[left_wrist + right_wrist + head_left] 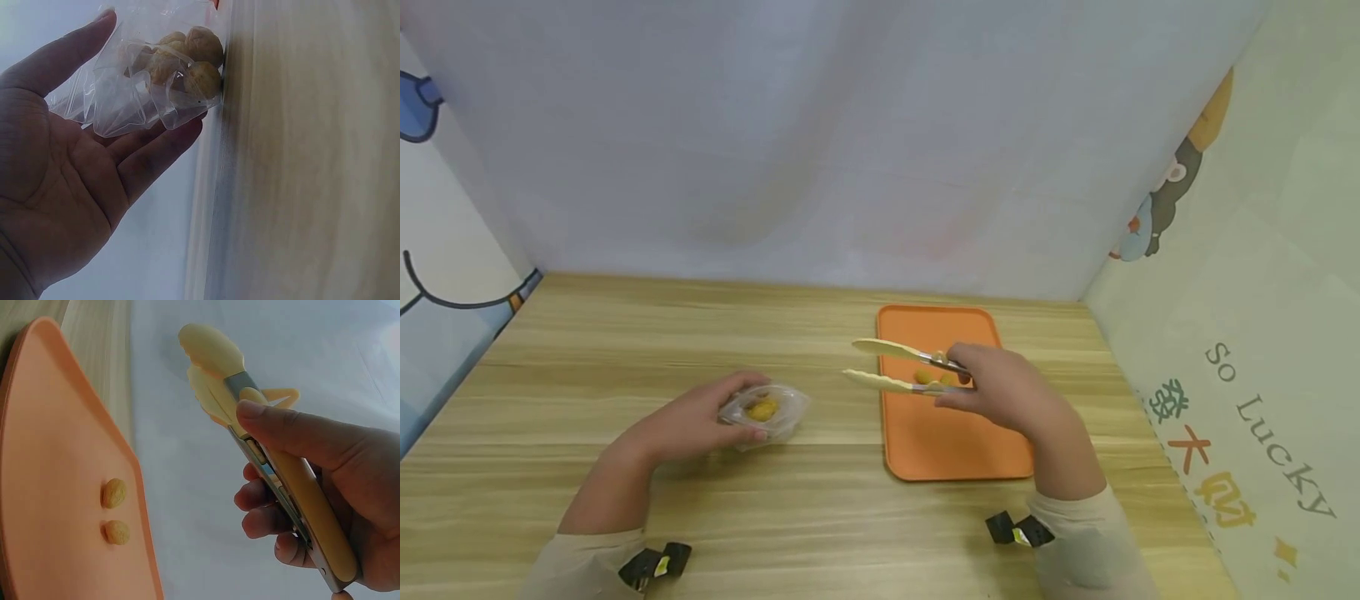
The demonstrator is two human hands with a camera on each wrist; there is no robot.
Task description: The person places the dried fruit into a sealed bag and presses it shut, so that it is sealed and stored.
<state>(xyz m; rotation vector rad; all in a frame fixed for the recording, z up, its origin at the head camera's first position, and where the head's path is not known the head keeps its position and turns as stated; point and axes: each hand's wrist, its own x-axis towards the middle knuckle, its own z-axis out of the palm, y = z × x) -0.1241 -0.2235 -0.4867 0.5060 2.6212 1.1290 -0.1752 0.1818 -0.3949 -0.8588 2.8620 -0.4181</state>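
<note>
In the head view my left hand (692,417) holds a clear plastic bag (793,404) upright on the table, its mouth spread open. Several round yellow-brown balls (203,47) sit in the bottom of the bag, seen through the plastic in the left wrist view. My right hand (1011,387) grips a pair of tongs (883,382) with cream scalloped tips and metal arms. The tips stand apart with nothing between them and point left, above the left edge of an orange tray (958,454). Two similar balls (114,493) lie on that tray.
The wood-grain table (820,533) meets a pale cloth backdrop (775,150) at its far edge. A printed wall panel (1247,333) rises on the right, another (452,217) on the left. Bare tabletop lies between the bag and the tray.
</note>
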